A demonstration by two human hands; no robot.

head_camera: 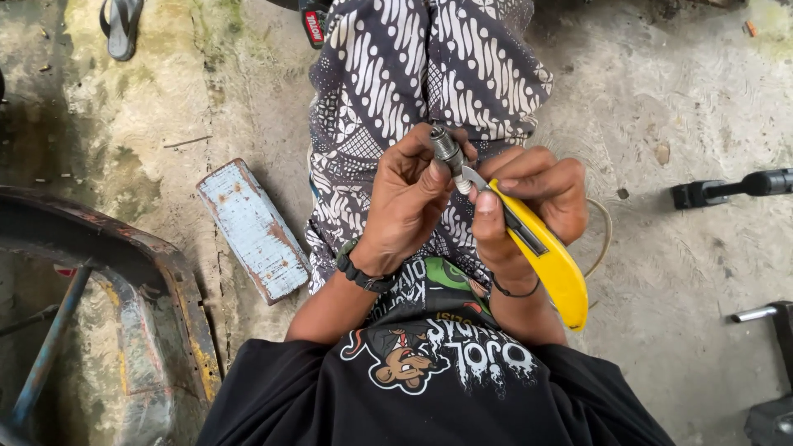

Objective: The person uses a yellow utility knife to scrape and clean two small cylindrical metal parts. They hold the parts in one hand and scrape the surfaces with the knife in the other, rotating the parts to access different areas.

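A weathered pale-blue board (pixel 254 230) with rust spots lies flat on the floor just left of the person's lap, and beyond it curves a rusty metal frame (pixel 178 289) with a blue bar across it. A dark sandal (pixel 121 26) sits at the top left; black tool handles (pixel 731 188) and another dark metal piece (pixel 764 318) lie well apart to the right. Nothing stands between the camera and the hands, which meet over patterned batik trousers (pixel 421 74). The left hand (pixel 406 202), with a black bracelet at the wrist, is closed around a spark plug (pixel 450 154), fingers and thumb pinching its metal body so that the white tip points towards the other hand. The right hand (pixel 529 202) is wrapped tightly about a yellow utility knife (pixel 549 260), thumb pressed along its top, and the short blade touches the tip of the spark plug. The floor (pixel 686 107) is rough, stained concrete, with patches of greenish growth near the top and grit scattered about.
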